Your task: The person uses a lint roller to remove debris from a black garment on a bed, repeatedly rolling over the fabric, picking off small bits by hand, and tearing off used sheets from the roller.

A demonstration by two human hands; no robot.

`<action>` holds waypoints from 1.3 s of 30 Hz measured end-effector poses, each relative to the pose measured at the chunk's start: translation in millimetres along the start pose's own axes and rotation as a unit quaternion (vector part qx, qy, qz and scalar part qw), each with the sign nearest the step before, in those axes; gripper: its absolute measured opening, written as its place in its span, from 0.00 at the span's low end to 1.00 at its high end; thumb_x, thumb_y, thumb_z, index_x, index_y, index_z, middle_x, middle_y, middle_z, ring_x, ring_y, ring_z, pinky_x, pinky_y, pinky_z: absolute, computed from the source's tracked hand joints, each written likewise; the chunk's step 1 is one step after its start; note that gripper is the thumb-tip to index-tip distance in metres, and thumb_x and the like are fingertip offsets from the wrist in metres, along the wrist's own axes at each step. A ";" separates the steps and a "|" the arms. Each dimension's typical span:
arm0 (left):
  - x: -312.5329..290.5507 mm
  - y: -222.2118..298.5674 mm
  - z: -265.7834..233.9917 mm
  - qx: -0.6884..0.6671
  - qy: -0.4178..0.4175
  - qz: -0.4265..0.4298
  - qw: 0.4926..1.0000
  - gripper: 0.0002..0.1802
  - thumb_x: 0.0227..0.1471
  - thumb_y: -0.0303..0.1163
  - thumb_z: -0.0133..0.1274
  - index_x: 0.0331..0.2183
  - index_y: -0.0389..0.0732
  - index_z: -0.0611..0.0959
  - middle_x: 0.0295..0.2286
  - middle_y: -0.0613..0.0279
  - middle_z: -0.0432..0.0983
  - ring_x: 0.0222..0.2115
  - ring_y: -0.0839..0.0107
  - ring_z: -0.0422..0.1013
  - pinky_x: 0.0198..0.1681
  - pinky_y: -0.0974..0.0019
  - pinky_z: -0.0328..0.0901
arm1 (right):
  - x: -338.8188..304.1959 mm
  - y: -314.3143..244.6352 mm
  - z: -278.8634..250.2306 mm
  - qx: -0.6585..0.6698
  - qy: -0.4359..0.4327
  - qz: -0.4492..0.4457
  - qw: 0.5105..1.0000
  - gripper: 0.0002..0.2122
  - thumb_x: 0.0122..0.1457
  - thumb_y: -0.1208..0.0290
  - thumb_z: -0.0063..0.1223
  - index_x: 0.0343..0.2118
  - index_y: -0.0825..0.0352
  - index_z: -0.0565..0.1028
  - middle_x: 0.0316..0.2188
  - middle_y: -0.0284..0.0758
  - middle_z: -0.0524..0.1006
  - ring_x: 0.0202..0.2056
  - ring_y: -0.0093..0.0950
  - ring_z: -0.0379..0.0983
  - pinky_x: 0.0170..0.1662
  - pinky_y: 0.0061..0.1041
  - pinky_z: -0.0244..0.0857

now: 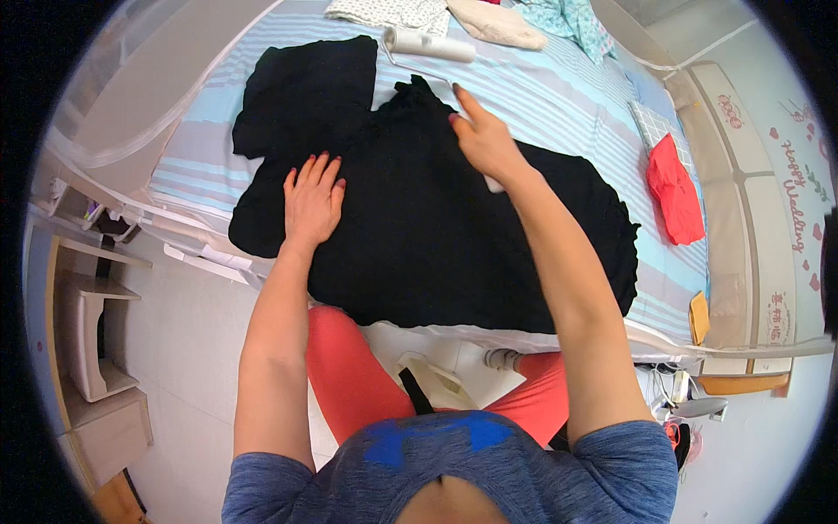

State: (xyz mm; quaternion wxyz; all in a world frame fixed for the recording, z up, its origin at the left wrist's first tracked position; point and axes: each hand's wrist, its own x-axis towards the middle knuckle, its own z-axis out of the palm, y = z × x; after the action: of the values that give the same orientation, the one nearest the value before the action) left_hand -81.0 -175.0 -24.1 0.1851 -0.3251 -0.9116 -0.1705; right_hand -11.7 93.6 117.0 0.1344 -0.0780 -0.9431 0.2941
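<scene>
"So, where's the roller [436, 47]?"

"Just beyond the black garment [419, 210], over the striped sheet [205, 173]. I can't tell whether it touches down there."

"Which way does it point?"

"Its long axis lies nearly left to right, the right end tipped slightly toward the near side. From the left end a thin wire [419, 72] bends back to the handle [494, 184], which runs away from the body, leaning left."

"And the hands?"

"Well apart. The right hand [489, 144] is closed round the handle; the left hand [312, 203] lies palm down on the garment's left part, fingers slightly spread."

"How does the garment lie?"

"Spread out, long axis left to right, with a frilled edge [635, 229] at the right and a squarish panel [305, 96] at the far left."

"Around it?"

"Past the roller, a dotted cloth [384, 11], a cream cloth [497, 24] and a teal cloth [572, 26]; off right, a red cloth [674, 194]."
</scene>
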 end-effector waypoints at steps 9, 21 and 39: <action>1.9 4.0 7.3 0.034 -0.037 0.001 0.999 0.24 0.60 0.41 0.40 0.56 0.46 0.70 0.57 0.57 0.62 0.60 0.60 0.56 0.62 0.49 0.46 | -304.7 14.3 -35.1 -0.026 -0.174 0.074 0.982 0.30 0.57 0.75 0.47 0.64 0.57 0.56 0.18 0.49 0.74 0.21 0.48 0.73 0.26 0.46 0.68; 9.0 11.3 9.2 0.049 -0.060 -0.005 0.997 0.24 0.60 0.40 0.37 0.57 0.47 0.70 0.58 0.60 0.62 0.60 0.62 0.55 0.62 0.51 0.46 | -159.4 19.1 30.1 -0.103 -0.157 0.108 0.976 0.29 0.58 0.74 0.41 0.64 0.58 0.55 0.26 0.49 0.77 0.28 0.48 0.75 0.32 0.47 0.69; -21.0 218.3 14.2 0.009 -0.089 0.119 0.989 0.28 0.56 0.42 0.45 0.57 0.44 0.68 0.59 0.51 0.57 0.62 0.55 0.51 0.61 0.42 0.44 | -231.1 193.0 -102.6 -0.127 -0.004 0.317 0.940 0.26 0.57 0.70 0.42 0.61 0.59 0.60 0.31 0.59 0.75 0.34 0.55 0.74 0.41 0.49 0.67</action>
State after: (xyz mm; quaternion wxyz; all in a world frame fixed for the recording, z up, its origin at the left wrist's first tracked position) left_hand 74.1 -20.6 -4.3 0.1250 -0.4434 -0.8808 -0.1092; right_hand 252.1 253.4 39.1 0.0195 -0.3885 -0.8995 0.1992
